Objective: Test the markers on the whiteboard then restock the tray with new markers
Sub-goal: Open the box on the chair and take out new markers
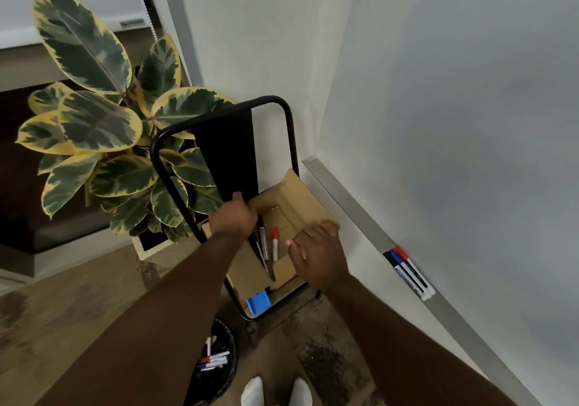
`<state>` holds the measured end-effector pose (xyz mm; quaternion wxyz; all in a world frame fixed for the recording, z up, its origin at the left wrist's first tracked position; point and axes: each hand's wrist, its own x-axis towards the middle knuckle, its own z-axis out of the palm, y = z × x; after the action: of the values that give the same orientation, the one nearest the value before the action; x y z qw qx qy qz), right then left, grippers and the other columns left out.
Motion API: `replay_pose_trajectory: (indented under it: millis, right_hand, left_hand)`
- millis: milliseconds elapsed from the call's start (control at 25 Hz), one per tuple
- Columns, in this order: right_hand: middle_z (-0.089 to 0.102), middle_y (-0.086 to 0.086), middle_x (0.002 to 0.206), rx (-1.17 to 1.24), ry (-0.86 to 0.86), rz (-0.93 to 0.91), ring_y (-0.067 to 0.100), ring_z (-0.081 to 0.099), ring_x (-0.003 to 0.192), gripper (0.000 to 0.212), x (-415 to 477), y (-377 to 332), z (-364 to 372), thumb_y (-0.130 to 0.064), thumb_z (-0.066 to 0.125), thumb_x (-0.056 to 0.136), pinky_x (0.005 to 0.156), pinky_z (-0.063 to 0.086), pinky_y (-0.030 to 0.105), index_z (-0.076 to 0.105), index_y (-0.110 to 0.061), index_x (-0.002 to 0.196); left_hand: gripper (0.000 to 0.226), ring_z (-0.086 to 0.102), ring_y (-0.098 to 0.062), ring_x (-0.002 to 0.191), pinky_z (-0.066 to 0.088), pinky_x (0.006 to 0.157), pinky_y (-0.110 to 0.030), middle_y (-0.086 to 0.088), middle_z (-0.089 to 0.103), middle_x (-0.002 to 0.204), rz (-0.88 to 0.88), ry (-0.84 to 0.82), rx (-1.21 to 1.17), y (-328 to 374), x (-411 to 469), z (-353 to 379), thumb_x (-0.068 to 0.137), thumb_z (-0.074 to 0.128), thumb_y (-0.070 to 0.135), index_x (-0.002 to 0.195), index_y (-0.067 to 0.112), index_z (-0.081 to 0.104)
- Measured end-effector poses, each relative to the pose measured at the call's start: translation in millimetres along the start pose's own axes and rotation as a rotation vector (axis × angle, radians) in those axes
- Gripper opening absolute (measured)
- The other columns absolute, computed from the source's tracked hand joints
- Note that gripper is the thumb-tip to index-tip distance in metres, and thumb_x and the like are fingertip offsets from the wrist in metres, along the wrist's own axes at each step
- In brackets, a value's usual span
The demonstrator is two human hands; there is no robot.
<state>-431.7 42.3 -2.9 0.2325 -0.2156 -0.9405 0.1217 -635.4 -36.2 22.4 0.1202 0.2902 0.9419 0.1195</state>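
Observation:
An open cardboard box (291,202) sits on the seat of a black chair (225,155). Inside it lie a red-capped marker (275,240) and two darker markers (262,236). My left hand (233,214) grips the box's left flap, with the thumb up by the chair back. My right hand (316,252) holds the right flap, fingers curled over its outer edge. The whiteboard (454,123) fills the right side. On its metal tray (354,208) lie three markers (407,269), capped red, blue and black.
A black waste bin (216,361) with several markers in it stands on the floor by my feet. A blue eraser (258,302) lies on the chair seat in front of the box. A large potted plant (94,123) stands to the left of the chair.

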Motion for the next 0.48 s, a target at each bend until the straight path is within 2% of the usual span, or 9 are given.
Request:
replay_pose_trajectory:
  millis: [120, 200, 280, 360, 480]
  right_hand:
    - [0.058, -0.006, 0.062, -0.031, -0.025, 0.048, 0.014, 0.050, 0.060, 0.033, -15, 0, -11, -0.035, 0.056, 0.094, 0.082, 0.040, 0.034, 0.060, -0.021, 0.064]
    - [0.058, -0.006, 0.061, -0.067, -0.097, 0.047, 0.013, 0.050, 0.059, 0.031, -31, 4, -15, -0.035, 0.056, 0.091, 0.076, 0.037, 0.031, 0.060, -0.021, 0.063]
    - [0.064, -0.004, 0.072, -0.129, -0.210, 0.038, 0.015, 0.055, 0.066, 0.029, -48, 9, -17, -0.037, 0.050, 0.092, 0.078, 0.041, 0.033, 0.064, -0.021, 0.072]
    - [0.068, -0.002, 0.090, -0.139, -0.278, 0.041, 0.017, 0.061, 0.076, 0.031, -60, 13, -16, -0.039, 0.044, 0.095, 0.081, 0.048, 0.036, 0.069, -0.020, 0.090]
    - [0.069, 0.001, 0.118, -0.067, -0.296, 0.067, 0.019, 0.066, 0.095, 0.036, -66, 14, -15, -0.040, 0.048, 0.096, 0.085, 0.051, 0.036, 0.068, -0.018, 0.116]
  left_hand:
    - [0.040, 0.063, -0.035, 0.107, 0.038, 0.096, -0.045, -0.014, 0.065, 0.117, -0.018, 0.124, -0.055, -4, -2, -8, 0.094, 0.051, 0.025, 0.132, 0.016, 0.048]
    - [0.040, 0.058, -0.034, 0.109, 0.040, 0.093, -0.048, -0.014, 0.058, 0.120, 0.032, 0.230, 0.008, -6, -6, -11, 0.088, 0.058, 0.017, 0.128, 0.014, 0.050]
    - [0.033, 0.056, -0.033, 0.103, 0.043, 0.087, -0.045, -0.014, 0.056, 0.113, 0.091, 0.319, 0.090, -7, -10, -13, 0.085, 0.059, 0.009, 0.117, 0.011, 0.053]
    - [0.023, 0.058, -0.033, 0.093, 0.044, 0.080, -0.043, -0.015, 0.059, 0.103, 0.149, 0.370, 0.119, -8, -11, -14, 0.084, 0.058, 0.003, 0.106, 0.009, 0.057]
    - [0.019, 0.060, -0.033, 0.087, 0.045, 0.078, -0.043, -0.015, 0.063, 0.100, 0.201, 0.354, 0.102, -11, -11, -8, 0.086, 0.058, 0.002, 0.103, 0.007, 0.064]
